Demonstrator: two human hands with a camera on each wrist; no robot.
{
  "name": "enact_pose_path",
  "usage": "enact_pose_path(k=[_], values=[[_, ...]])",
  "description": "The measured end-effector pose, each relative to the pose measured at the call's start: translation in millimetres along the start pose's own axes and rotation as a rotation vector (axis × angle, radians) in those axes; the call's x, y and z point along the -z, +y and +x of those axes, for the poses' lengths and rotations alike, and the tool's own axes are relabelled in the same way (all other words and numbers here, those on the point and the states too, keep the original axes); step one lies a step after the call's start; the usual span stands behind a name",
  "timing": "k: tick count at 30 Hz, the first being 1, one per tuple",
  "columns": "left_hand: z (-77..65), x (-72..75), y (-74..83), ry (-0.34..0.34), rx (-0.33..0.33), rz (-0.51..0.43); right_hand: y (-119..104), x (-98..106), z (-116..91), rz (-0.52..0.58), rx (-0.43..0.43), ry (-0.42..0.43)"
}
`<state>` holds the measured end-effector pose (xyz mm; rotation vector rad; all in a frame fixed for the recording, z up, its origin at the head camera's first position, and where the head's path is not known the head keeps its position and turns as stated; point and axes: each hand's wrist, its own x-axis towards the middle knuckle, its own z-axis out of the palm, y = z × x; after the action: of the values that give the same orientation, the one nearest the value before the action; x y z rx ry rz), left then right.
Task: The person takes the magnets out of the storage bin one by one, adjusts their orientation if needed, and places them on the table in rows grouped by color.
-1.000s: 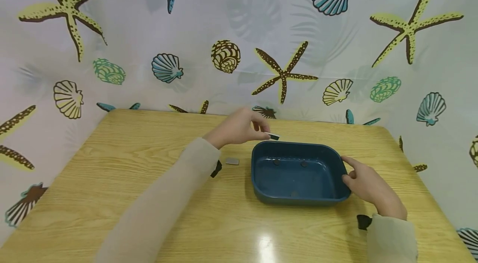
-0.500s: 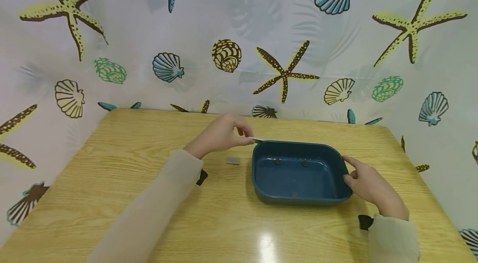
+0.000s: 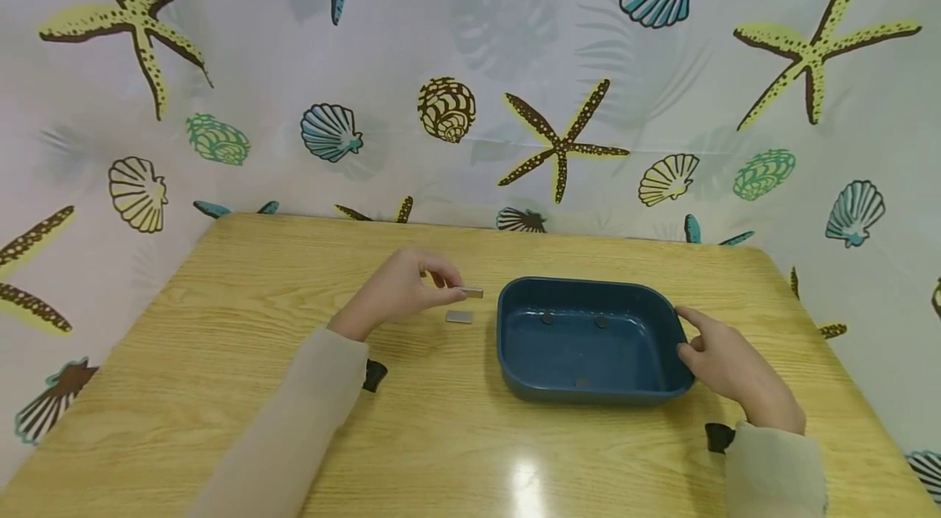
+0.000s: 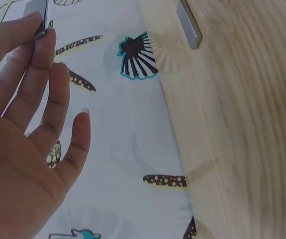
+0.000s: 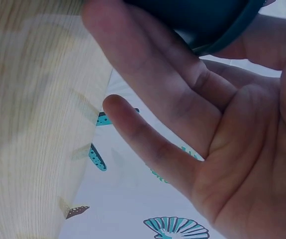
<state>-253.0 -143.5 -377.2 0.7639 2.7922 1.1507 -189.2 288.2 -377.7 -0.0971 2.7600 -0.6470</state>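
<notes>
Thumb and fingertips of my left hand (image 3: 400, 289) pinch a small flat grey rectangular block (image 3: 472, 292), held left of the tub. In the left wrist view the held block (image 4: 36, 11) shows at the top, partly covered by the thumb, while the other fingers spread apart below it. A second, similar grey block (image 3: 459, 317) lies on the table just in front of the held one. My right hand (image 3: 728, 359) grips the right wall of a dark blue oval-cornered tub (image 3: 507, 371). Its fingers lie along the outside, seen in the right wrist view, with the thumb at the rim.
Several small dark round spots (image 3: 601, 322) show on the tub's floor; what they are is unclear. The wooden table (image 3: 220, 322) meets a hanging cloth (image 3: 397, 52) with starfish and shell prints at the back and sides.
My left hand has carried the block from behind the tub's back left rim leftward and nearer, to beside the block on the table. The right hand and tub have stayed in place.
</notes>
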Motion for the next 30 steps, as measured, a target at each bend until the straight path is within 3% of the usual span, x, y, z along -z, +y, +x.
enact_pose_path(k=[16, 30], values=[[-32.1, 19.6, -40.2, 0.061, 0.134, 0.01, 5.0, -1.2, 0.2, -0.001, -0.019, -0.005], [-45.2, 19.4, -53.2, 0.042, 0.199, 0.02, 1.8, -0.7, 0.3, 0.008, -0.011, -0.005]])
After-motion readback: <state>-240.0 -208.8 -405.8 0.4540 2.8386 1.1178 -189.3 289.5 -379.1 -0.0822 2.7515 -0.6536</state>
